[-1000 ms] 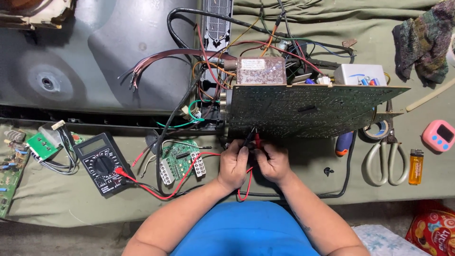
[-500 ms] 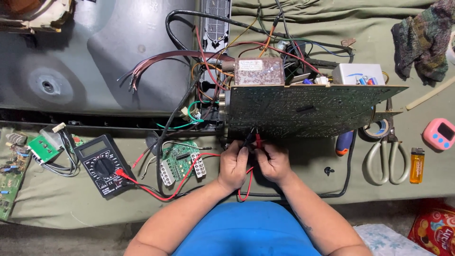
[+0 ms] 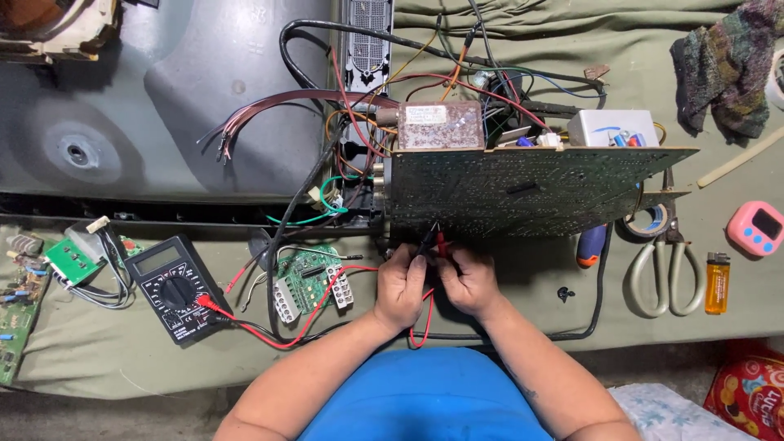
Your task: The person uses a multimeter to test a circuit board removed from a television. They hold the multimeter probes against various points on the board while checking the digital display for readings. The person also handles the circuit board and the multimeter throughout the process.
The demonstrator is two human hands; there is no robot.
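Red and black probe tips meet the green circuit board [image 3: 531, 192] at its lower edge: the left hand [image 3: 400, 286] pinches the black probe [image 3: 426, 238], the right hand [image 3: 467, 282] the red probe [image 3: 442, 243]. A multimeter [image 3: 174, 290] lies left on the counter [image 3: 490, 318].
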